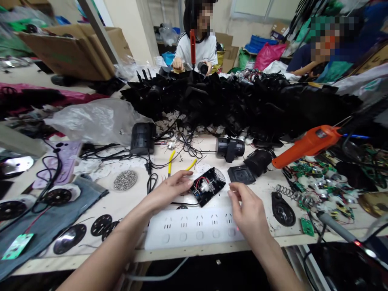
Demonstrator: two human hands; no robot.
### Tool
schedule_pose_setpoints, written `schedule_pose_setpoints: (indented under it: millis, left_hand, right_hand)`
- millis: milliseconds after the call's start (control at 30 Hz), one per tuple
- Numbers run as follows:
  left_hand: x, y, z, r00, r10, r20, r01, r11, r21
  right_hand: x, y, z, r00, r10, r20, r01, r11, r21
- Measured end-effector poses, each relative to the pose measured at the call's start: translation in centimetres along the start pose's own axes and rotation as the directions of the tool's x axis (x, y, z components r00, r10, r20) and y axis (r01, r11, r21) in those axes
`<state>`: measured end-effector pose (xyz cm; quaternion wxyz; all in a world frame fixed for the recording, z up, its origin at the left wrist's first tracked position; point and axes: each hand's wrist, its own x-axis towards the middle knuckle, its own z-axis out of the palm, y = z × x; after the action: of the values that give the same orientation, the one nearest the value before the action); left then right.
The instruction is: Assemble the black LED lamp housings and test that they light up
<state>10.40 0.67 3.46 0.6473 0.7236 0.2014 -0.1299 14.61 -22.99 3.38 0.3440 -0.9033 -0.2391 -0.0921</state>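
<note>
An opened black plastic housing (208, 186) lies on the bench, with red wires and a white part visible inside. My left hand (174, 188) is at its left edge, fingers stretched out; whether the fingertips touch it I cannot tell. To its right, apart from it, my right hand (247, 204) hovers with loosely bent fingers and nothing visible in it. A white power strip (190, 230) lies just in front of the housing. Yellow-handled pliers (171, 162) rest beyond my left hand. A dark square part (241, 174) lies beyond my right hand.
An orange electric screwdriver (309, 145) hangs at the right, near piled green circuit boards (327, 178). A dish of small screws (125, 180) stands at left. A soldering iron (339, 228) is at lower right. Black parts (242, 101) are heaped behind; two people sit beyond.
</note>
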Motion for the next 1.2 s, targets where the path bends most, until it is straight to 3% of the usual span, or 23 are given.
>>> schedule_pose_setpoints:
  millis: [133, 467, 567, 633, 767, 867, 933, 1000, 1067, 1200]
  left_hand:
    - [0.8, 0.0, 0.3, 0.999, -0.032, 0.004, 0.032, 0.996, -0.079]
    - [2.0, 0.5, 0.8, 0.996, -0.055, 0.075, 0.065, 0.988, -0.137]
    - [2.0, 1.2, 0.8, 0.993, -0.095, 0.063, 0.108, 0.962, -0.252]
    - [1.6, 1.8, 0.8, 0.989, -0.142, 0.031, 0.142, 0.898, -0.415]
    - [0.6, 3.2, 0.4, 0.977, -0.21, 0.041, 0.177, 0.685, -0.707]
    - [-0.5, 4.4, -1.2, 0.986, -0.155, 0.063, 0.143, 0.583, -0.8]
    - [-1.4, 5.3, -2.8, 0.997, -0.073, -0.009, 0.034, 0.567, -0.823]
    - [-2.2, 6.2, -4.5, 0.993, 0.0, -0.12, -0.1, 0.552, -0.828]
    - [-2.9, 7.0, -5.9, 0.976, 0.04, -0.213, -0.201, 0.544, -0.815]
    - [-3.9, 7.9, -7.1, 0.962, 0.043, -0.269, -0.249, 0.535, -0.807]
  right_hand:
    - [1.5, 0.5, 1.7, 0.994, 0.093, 0.06, -0.092, 0.995, -0.03]
    - [3.8, 0.0, 3.0, 0.983, 0.095, 0.155, -0.111, 0.989, 0.097]
    - [5.1, -0.7, 3.5, 0.985, 0.072, 0.16, -0.096, 0.984, 0.147]
    - [6.1, -1.4, 3.6, 0.986, 0.042, 0.159, -0.071, 0.981, 0.182]
    - [8.1, -2.9, 3.7, 0.985, -0.038, 0.166, -0.005, 0.967, 0.254]
    - [9.6, -3.6, 4.3, 0.98, -0.091, 0.178, 0.031, 0.949, 0.313]
    - [10.3, -4.1, 5.1, 0.971, -0.132, 0.198, 0.06, 0.941, 0.332]
    - [10.3, -4.9, 6.2, 0.944, -0.214, 0.252, 0.121, 0.933, 0.338]
    - [9.7, -6.1, 7.6, 0.879, -0.338, 0.337, 0.213, 0.909, 0.358]
    - [7.8, -8.9, 10.4, 0.728, -0.523, 0.444, 0.351, 0.84, 0.413]
